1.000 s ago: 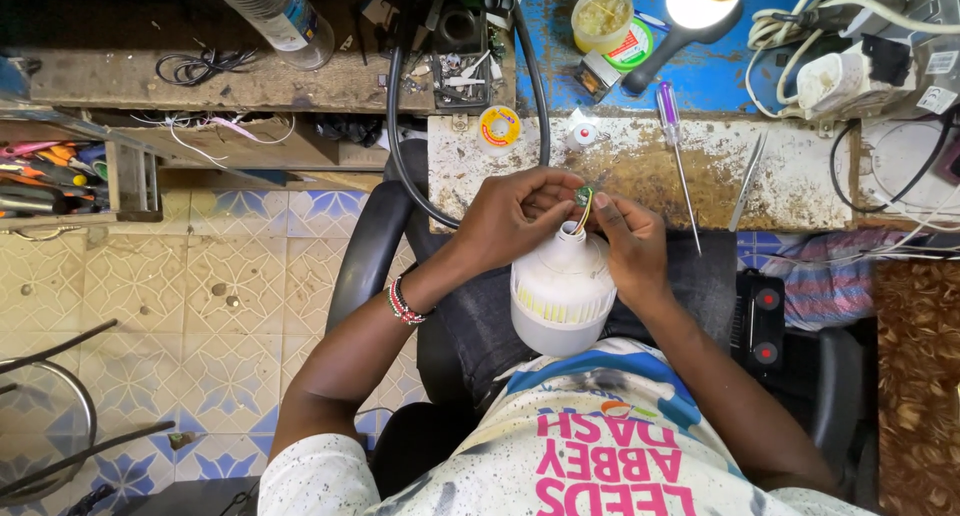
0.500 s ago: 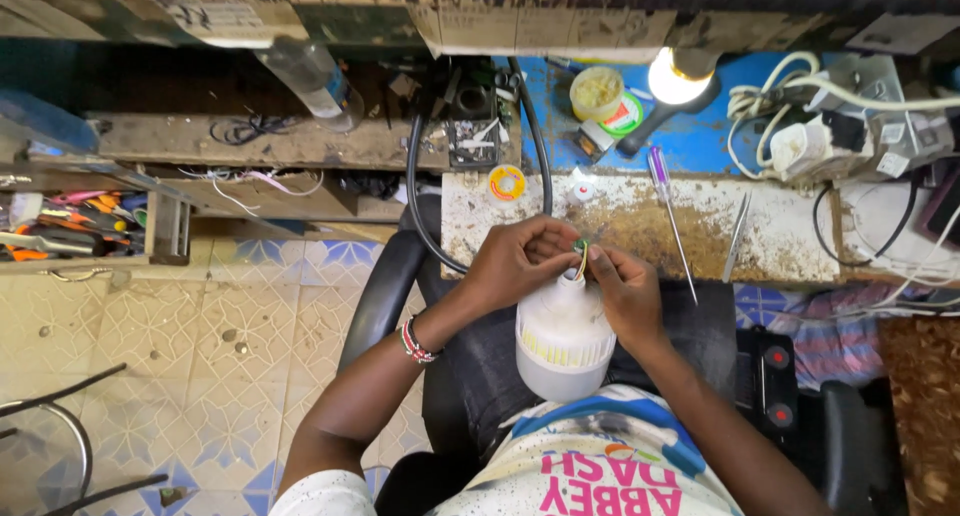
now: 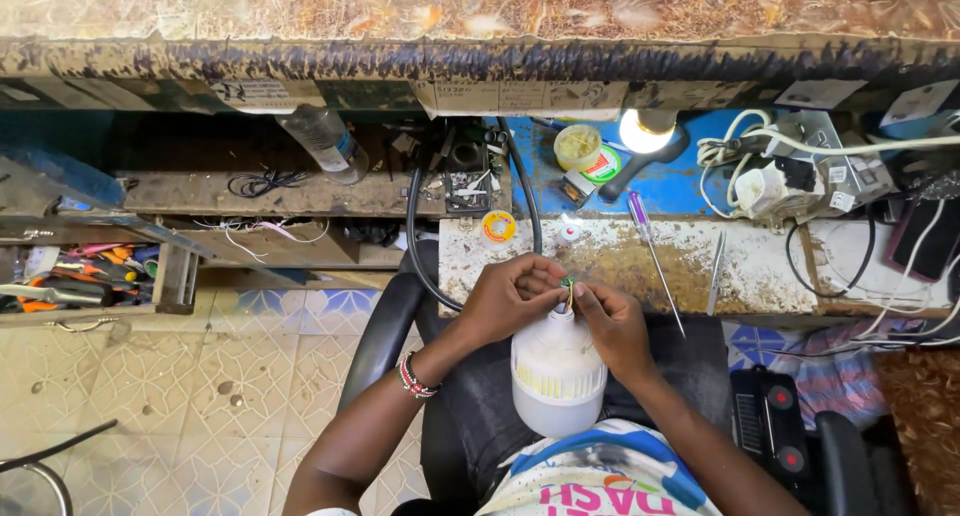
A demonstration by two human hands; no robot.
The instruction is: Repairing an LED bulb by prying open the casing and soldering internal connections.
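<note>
bulb (image 3: pixel 557 371) between hands, before bench (image 3: pixel 760 266)

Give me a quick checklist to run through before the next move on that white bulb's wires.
1. White bulb steadied upright in the lap: ok.
2. Left hand pinching the thin wires at the bulb's top: ok.
3. Right hand on the same wires: ok.
4. Purple-handled screwdriver lying on the bench within reach: ok.
5. Lit lamp shining over the bench: ok.
6. Wire ends bare or joined: cannot tell, too small.
</note>
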